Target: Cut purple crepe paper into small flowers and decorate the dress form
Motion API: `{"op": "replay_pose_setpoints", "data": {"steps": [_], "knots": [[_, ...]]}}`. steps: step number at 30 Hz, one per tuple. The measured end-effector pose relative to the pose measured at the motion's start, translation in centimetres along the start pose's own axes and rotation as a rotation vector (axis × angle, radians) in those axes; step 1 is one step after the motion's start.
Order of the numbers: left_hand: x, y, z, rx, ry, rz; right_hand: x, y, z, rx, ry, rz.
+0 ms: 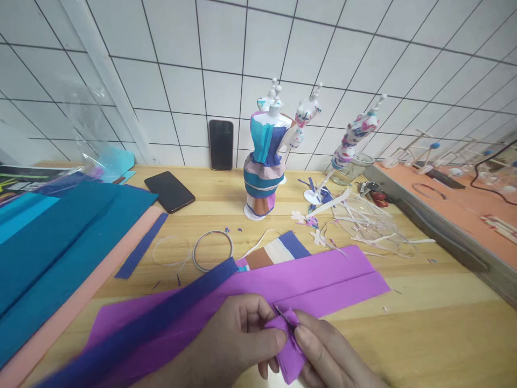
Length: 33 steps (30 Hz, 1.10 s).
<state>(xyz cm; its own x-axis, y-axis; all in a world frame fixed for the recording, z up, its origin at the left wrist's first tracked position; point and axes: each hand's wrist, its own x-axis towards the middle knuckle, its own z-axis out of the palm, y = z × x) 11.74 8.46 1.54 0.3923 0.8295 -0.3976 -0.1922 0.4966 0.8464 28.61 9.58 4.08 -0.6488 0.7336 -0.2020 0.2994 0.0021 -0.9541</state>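
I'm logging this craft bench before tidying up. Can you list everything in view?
small paper piece: 1, purple, pinched between both hands
needle: 1, thin, metal, at the paper piece
purple paper: large folded sheet, front of table
blue strip: 1, dark blue, across the purple paper
paper sheets: several, teal and salmon, left
phones: 2, black; one flat, one leaning on the wall
dressed mannequin: 1, teal, blue, brown, centre back
other mannequins: about 3, white patterned, behind and right
wire ring: 1, silver, mid table
table: 1, light wood
left hand: fingers on the paper piece
right hand: fingers on the paper piece
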Motion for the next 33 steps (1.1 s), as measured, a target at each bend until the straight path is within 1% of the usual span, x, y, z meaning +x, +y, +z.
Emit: {"op": "replay_pose_setpoints", "data": {"steps": [9, 18, 24, 28, 33], "knots": [[0.0, 0.3, 0.0, 0.045, 0.044, 0.006, -0.1, 0.0, -0.3, -0.040, -0.013, -0.019], [-0.1, 0.2, -0.1, 0.056, 0.071, 0.048, -0.7, 1.7, -0.2, -0.074, 0.108, 0.014], [-0.1, 0.2, -0.2, 0.092, 0.096, 0.065, -0.8, 1.5, -0.9, -0.074, 0.022, 0.009], [-0.2, 0.4, -0.2, 0.119, 0.126, 0.095, -0.6, 1.3, -0.9, -0.105, 0.035, -0.008], [-0.1, 0.4, -0.3, 0.096, 0.117, 0.096, -0.5, 1.3, -0.6, -0.133, 0.083, 0.008]]}}
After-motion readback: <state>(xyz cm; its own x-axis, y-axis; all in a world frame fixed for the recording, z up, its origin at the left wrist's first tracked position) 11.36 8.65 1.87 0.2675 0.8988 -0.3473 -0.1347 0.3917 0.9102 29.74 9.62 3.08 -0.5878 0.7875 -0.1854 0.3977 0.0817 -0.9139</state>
